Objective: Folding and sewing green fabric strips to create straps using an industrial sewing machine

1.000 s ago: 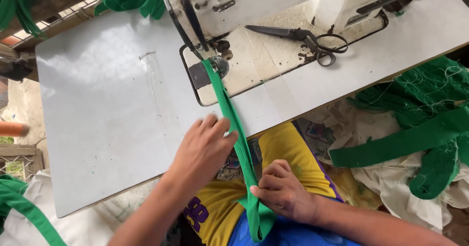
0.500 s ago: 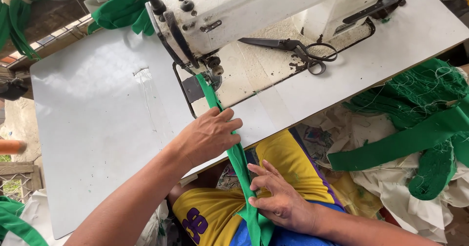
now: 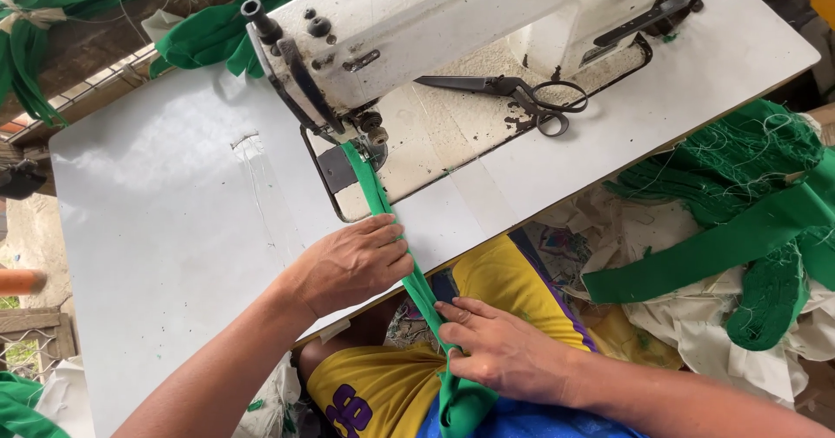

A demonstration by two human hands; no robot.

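Watching my left hand at desk edge: grip pressed down flat on green fabric strip, fingers together over it. Strip runs up from this grip to sewing machine presser foot just beyond. My right hand sits lower, over lap, grip pinching same strip between thumb and fingers; strip hangs past it. Scissors lie on machine bed, well beyond both grips. Green fabric pile far to right.
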